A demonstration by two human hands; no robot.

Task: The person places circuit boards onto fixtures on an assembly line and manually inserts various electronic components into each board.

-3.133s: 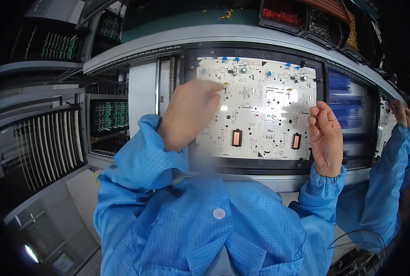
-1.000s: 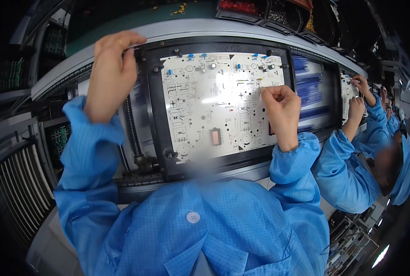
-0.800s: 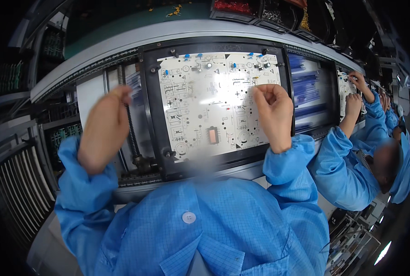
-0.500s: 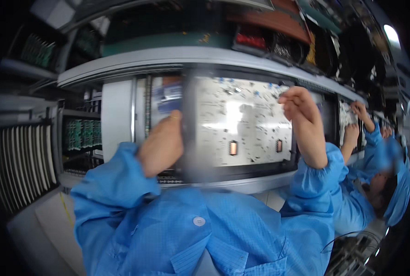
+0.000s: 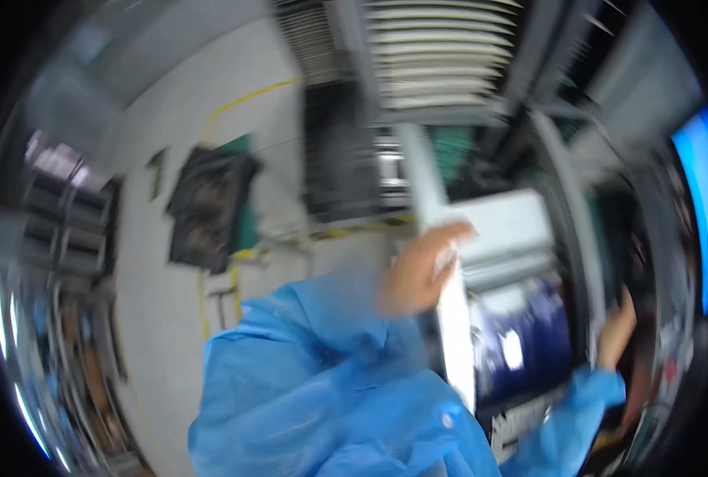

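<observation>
My left hand [image 5: 422, 272] hangs over the pale near rail [image 5: 455, 334] of the conveyor line, its fingers stretched out and the thumb apart, with nothing I can make out in it. My right hand [image 5: 616, 330] is at the far rail [image 5: 576, 230], blurred, and most of its fingers are hidden. Between the rails lies a glossy dark-blue sheet or board [image 5: 533, 338] that reflects a light. Behind it is a white panel [image 5: 505, 230]. Part of a pale plate with dark marks [image 5: 521, 421] shows beside my right sleeve.
A rack with pale slats [image 5: 441, 56] stands at the back, beside a black slotted rack [image 5: 338, 151]. On the floor at left is a dark stack [image 5: 211, 207] within yellow tape lines. A blue screen [image 5: 700, 207] glows at far right. Shelving [image 5: 75, 334] runs along the left.
My view has swung left, bringing the floor and racks into sight. The pale component-covered plate between my hands has mostly left view. My left hand has come off the dark frame edge.
</observation>
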